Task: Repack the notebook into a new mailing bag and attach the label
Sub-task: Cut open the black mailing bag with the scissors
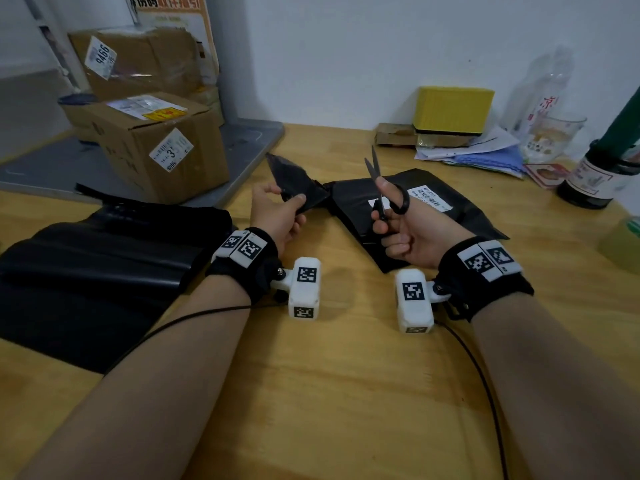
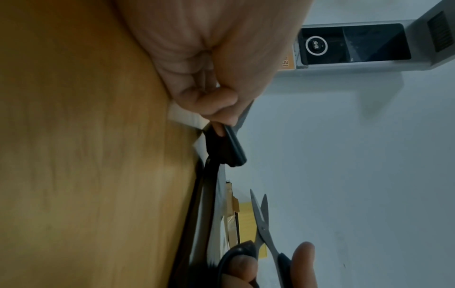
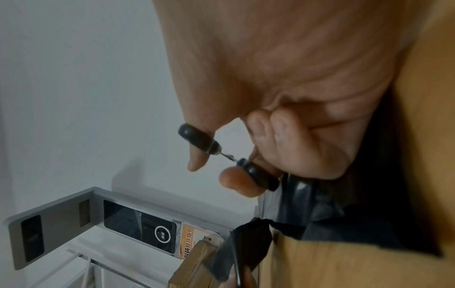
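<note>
Notebook itself is hidden, presumably inside the black bag lying flat on the counter, which is pale wood with a smooth grain. Largest is a pile of glossy black bags at the left, crumpled and cut off by the frame edge. Taped cardboard boxes stand on a grey tray behind it. The bag carries a white printed label, its text too small to read. Left hand pinches a limp flap of that bag's film, fingers curled round it. Right hand holds steel scissors with black loops, thumb and fingers through them, blades slightly parted and pointing up. Behind is a plain white wall.
</note>
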{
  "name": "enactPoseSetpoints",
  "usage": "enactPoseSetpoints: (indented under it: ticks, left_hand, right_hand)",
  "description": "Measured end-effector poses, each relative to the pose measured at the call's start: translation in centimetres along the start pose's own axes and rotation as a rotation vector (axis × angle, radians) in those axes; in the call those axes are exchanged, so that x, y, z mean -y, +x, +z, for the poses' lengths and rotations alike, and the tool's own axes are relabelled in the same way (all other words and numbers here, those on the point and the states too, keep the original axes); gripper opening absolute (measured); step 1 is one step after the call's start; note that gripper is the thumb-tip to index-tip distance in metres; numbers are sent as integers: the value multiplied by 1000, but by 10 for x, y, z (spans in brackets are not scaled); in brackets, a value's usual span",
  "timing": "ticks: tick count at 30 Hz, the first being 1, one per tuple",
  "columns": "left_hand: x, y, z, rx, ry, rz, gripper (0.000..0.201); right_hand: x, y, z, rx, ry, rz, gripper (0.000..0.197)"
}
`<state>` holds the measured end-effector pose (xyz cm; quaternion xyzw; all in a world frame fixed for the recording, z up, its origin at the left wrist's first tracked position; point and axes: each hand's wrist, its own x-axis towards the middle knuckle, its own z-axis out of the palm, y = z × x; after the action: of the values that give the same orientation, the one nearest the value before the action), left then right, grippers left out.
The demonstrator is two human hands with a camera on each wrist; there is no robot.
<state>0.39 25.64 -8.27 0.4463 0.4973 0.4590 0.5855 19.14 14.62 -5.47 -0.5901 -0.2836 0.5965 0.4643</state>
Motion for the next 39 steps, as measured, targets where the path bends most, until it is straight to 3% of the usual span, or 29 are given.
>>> enactPoseSetpoints:
  ticks: [6, 8, 11, 16, 22, 28, 35, 39]
  left_hand:
    - [-4, -1, 2, 31, -29, -17, 6]
    - [-8, -4, 2, 46, -72, -28, 13]
    - [-6, -4, -1, 107, -124, 0, 43]
    - [-2, -3, -3, 174, -146, 28, 12]
    - [-1, 1, -1, 240, -128, -23, 27]
    - [-3, 1, 1, 182, -216, 2, 16]
    - [-5, 4, 0, 71, -266, -24, 21]
    - [-5, 2, 1, 63, -271, -26, 11]
  right_hand:
    - [0, 0, 0, -10, 2, 6, 53]
    - [0, 0, 0, -11, 6, 7, 53]
    - [-1, 1, 0, -15, -1, 3, 53]
    - [0, 1, 1, -15, -17, 0, 53]
    - [8, -8, 10, 31, -227, -23, 60]
    - [24, -21, 21, 56, -495, 4, 71]
    - [14, -20, 31, 139, -446, 133, 74]
    - [6, -22, 30, 157, -409, 170, 73]
